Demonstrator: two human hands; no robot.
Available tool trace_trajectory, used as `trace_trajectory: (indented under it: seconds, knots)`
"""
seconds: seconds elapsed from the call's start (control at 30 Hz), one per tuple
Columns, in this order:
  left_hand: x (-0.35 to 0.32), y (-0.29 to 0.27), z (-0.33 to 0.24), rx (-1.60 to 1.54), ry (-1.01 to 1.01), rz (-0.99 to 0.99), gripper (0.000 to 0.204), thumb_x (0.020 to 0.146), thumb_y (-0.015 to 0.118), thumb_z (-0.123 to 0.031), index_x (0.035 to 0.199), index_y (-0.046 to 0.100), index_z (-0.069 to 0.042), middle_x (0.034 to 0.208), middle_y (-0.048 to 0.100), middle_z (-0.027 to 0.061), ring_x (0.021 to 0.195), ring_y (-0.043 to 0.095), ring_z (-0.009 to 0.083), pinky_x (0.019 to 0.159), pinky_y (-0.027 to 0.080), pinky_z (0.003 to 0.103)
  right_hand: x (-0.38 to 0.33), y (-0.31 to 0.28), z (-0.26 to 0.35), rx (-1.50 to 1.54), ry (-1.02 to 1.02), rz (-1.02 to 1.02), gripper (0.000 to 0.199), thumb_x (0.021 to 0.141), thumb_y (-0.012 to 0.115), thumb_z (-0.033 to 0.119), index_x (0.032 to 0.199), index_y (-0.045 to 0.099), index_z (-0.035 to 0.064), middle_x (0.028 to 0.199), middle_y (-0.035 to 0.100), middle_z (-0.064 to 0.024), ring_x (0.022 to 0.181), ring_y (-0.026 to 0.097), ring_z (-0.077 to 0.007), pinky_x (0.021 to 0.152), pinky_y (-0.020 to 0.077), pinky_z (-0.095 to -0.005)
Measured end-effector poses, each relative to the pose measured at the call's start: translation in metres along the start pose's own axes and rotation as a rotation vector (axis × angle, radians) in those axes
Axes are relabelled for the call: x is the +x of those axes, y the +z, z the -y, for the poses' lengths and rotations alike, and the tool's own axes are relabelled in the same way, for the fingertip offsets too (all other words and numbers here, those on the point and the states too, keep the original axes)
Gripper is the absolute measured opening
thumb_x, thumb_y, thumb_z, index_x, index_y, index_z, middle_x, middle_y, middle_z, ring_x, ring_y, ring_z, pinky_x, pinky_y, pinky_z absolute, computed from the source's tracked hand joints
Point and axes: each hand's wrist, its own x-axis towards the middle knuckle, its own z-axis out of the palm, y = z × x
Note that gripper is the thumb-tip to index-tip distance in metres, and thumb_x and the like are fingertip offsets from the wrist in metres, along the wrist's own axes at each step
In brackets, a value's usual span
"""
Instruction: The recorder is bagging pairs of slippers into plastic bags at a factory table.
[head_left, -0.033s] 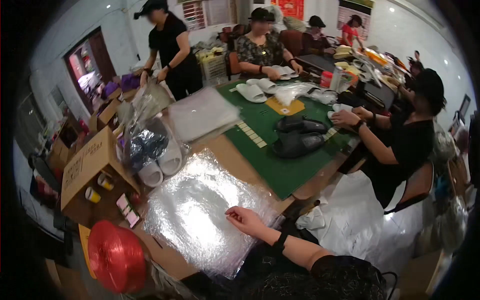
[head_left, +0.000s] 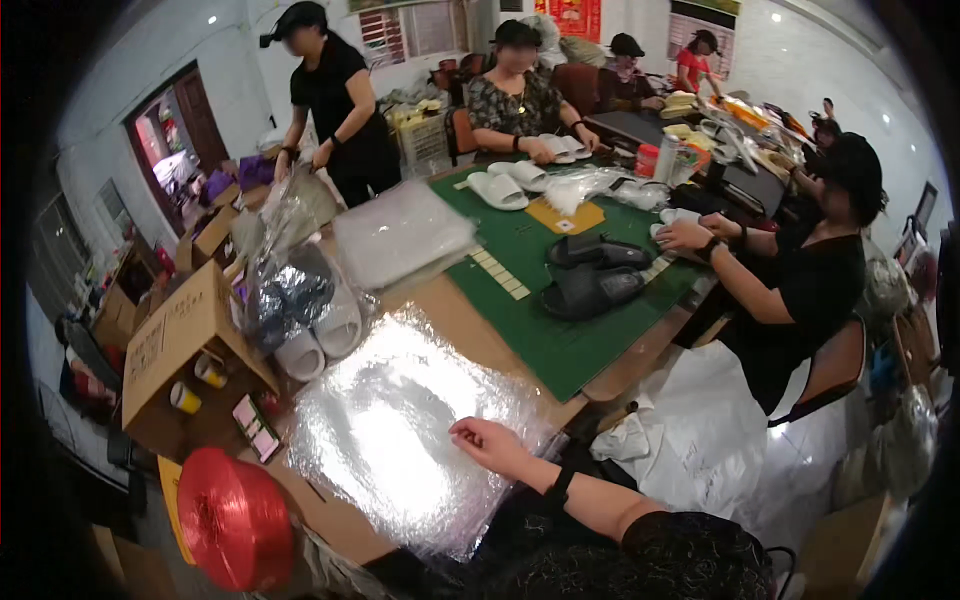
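Note:
A stack of clear, shiny plastic bags or sheets [head_left: 400, 390] lies on the table's near side, glaring with reflected light. Over its right part is my right hand [head_left: 492, 447], fingers curled and pressed together in a loose pinch. Nothing shows between those fingers. A black band sits at my right wrist. My left hand is out of sight. Left of the stack, a clear bag holds pale slides [head_left: 337, 325] and dark shoes. Farther off, on a green mat [head_left: 530, 345], lie black slides [head_left: 595, 288] and white slides [head_left: 497, 188].
A cardboard box [head_left: 165, 345] with yellow rolls and a phone [head_left: 256, 428] are to the left. Near them stands a roll of red plastic twine [head_left: 235, 520]. Another plastic stack [head_left: 400, 230] lies beyond. Co-workers handle slides across the table and at right. White sacking [head_left: 700, 420] lies at right.
The view has shifted very slightly. My right hand keeps its curled pose over the plastic stack.

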Motion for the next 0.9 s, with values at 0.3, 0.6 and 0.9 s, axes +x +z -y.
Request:
trace_trajectory:
  seconds: [0.3, 0.6, 0.9]
  knots:
    - [0.026, -0.003, 0.005, 0.04, -0.04, 0.045, 0.025, 0.086, 0.061, -0.005, 0.111, 0.061, 0.002, 0.094, 0.064, 0.0095, 0.076, 0.058, 0.0143, 0.065, 0.047, 0.027, 0.006, -0.001, 0.005, -0.001, 0.033, 0.046, 0.023, 0.093, 0.061, 0.022, 0.111, 0.063, 0.0064, 0.086, 0.066, -0.0087, 0.075, 0.063, -0.0186, 0.069, 0.0506, -0.0316]
    - [0.002, 0.01, -0.016, 0.123, -0.15, 0.015, 0.022, 0.088, 0.061, -0.007, 0.107, 0.062, 0.002, 0.091, 0.063, 0.0101, 0.073, 0.057, 0.0155, 0.064, 0.047, 0.029, 0.008, 0.007, -0.003, 0.014, -0.004, 0.006, 0.022, 0.091, 0.064, 0.018, 0.11, 0.063, 0.0064, 0.081, 0.064, -0.0041, 0.064, 0.055, -0.0117, 0.06, 0.0461, -0.0278]
    - [-0.03, 0.083, -0.127, 0.24, -0.241, 0.076, 0.019, 0.089, 0.062, -0.009, 0.104, 0.063, 0.001, 0.089, 0.062, 0.0108, 0.071, 0.057, 0.0167, 0.063, 0.047, 0.031, 0.006, -0.005, 0.002, -0.02, 0.046, 0.009, 0.021, 0.092, 0.061, 0.019, 0.11, 0.063, 0.0075, 0.084, 0.066, -0.0081, 0.074, 0.063, -0.0182, 0.068, 0.0507, -0.0311]
